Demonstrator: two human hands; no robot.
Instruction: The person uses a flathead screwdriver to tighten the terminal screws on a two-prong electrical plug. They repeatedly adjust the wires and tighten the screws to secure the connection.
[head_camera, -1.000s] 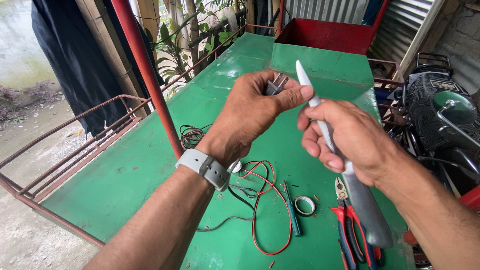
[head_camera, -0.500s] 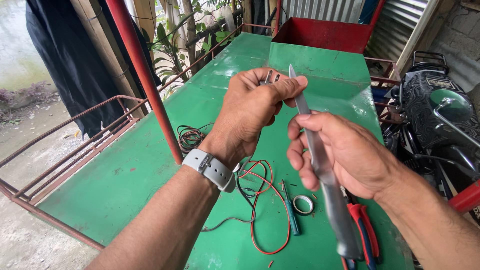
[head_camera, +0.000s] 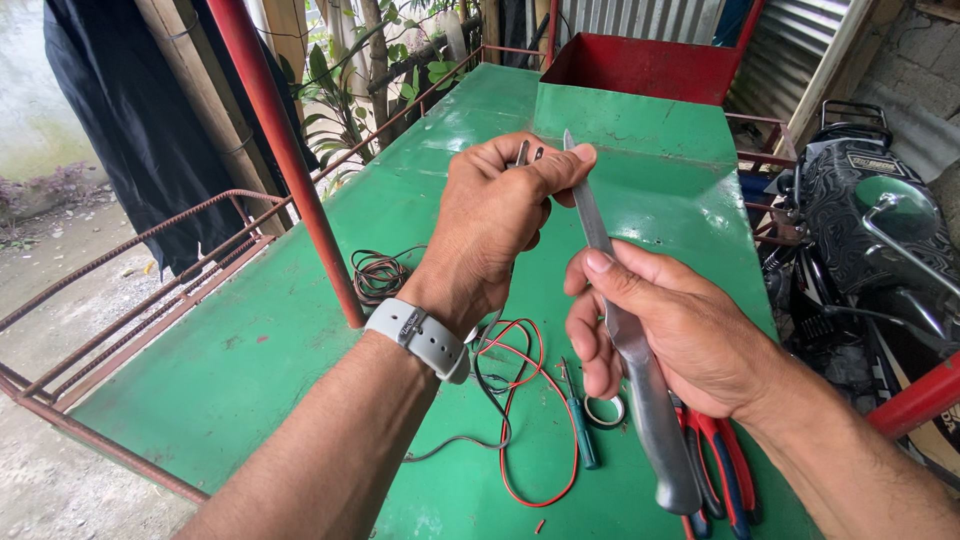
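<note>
Left hand (head_camera: 495, 215) in the centre of the frame, closed into a loose fist, thumb and forefinger pressed together on two thin cable ends (head_camera: 530, 153) with bare metal tips that stick up just above the knuckles. Grey rubber watch strap (head_camera: 420, 338) around the left wrist, smooth and matte. Right hand (head_camera: 670, 330) at centre right, fingers curled around a long knife (head_camera: 625, 325) all of dull grey metal, thumb lying flat along the blade. Narrow pointed blade rising to the upper centre, tip just beside the cable ends and the left thumb; rounded steel handle going down to the lower right edge. Under the hands, a flat green painted metal table (head_camera: 250, 350), a little scratched, with a thin rusty bar rail on the left side. Lying on it, below the hands: loops of thin red and black wire (head_camera: 520, 400), a small screwdriver (head_camera: 580, 435) with dark green handle, a small ring of tape (head_camera: 605, 410), and pliers (head_camera: 725, 470) with red and blue grips at lower right. Small coil of dark wire (head_camera: 378, 272) at centre left, near a smooth red painted pole (head_camera: 285, 160) crossing the upper left.
</note>
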